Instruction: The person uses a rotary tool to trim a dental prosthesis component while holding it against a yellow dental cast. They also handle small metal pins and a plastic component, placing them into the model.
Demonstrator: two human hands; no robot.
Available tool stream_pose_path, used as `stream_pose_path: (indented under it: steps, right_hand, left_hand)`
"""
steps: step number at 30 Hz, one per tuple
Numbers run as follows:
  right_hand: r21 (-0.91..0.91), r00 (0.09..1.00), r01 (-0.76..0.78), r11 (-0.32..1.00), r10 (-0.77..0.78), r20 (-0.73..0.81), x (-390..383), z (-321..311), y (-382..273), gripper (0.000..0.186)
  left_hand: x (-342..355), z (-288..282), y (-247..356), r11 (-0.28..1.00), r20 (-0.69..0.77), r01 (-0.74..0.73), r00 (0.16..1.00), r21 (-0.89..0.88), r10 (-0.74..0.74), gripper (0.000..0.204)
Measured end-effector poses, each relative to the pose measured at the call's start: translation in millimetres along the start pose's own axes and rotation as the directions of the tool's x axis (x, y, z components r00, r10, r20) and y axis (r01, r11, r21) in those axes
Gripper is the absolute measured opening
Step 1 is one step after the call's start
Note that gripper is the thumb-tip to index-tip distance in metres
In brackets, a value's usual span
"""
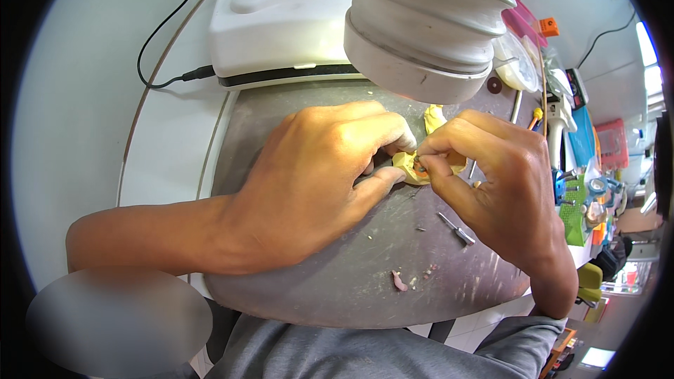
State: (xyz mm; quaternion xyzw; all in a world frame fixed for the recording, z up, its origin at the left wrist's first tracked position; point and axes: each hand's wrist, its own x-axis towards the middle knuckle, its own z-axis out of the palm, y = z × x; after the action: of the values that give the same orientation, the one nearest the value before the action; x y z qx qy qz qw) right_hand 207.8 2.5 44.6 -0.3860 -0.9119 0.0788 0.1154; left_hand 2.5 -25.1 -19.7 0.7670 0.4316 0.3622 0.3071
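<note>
My left hand (323, 161) grips the left side of a small yellow plaster dental model (404, 162) between thumb and fingers. My right hand (502, 172) is closed in a pinch over the model's middle. A small dark bit shows at its fingertips, too small and covered to name. An orange-red patch shows on the model just under the pinch. Behind the hands lies another yellow plaster piece (434, 119). A small metal-tipped rotary bit (458, 229) rests on the grey work surface (316, 281), below the right hand.
A white ribbed suction hose (421, 49) hangs close above the hands. Behind stands a white machine housing (281, 21) with a black cable (200, 73). A pink scrap (399, 281) and crumbs lie near the front edge. Tools, a green basket (576, 210) and containers crowd the right.
</note>
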Motion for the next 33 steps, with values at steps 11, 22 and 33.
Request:
stream_pose_path:
  steps: [11,22,33]
  right_hand:
    - [0.008,0.998,-0.009,1.000,0.009,0.066,0.4,-6.7,-2.5,0.006]
    - [0.021,0.993,-0.070,0.997,0.068,0.096,3.7,-7.9,-9.1,0.005]
    - [0.009,0.993,-0.100,0.995,0.099,0.070,1.0,-4.7,-12.8,0.004]
  left_hand:
    - [-0.2,2.2,-2.4,1.000,-0.026,-0.011,1.000,-0.008,0.011,0.023]
    - [-0.8,2.7,-2.6,1.000,-0.051,-0.022,0.998,-0.008,0.022,0.021]
    - [-2.1,4.6,-3.5,0.999,-0.057,-0.029,0.998,-0.042,0.026,0.021]
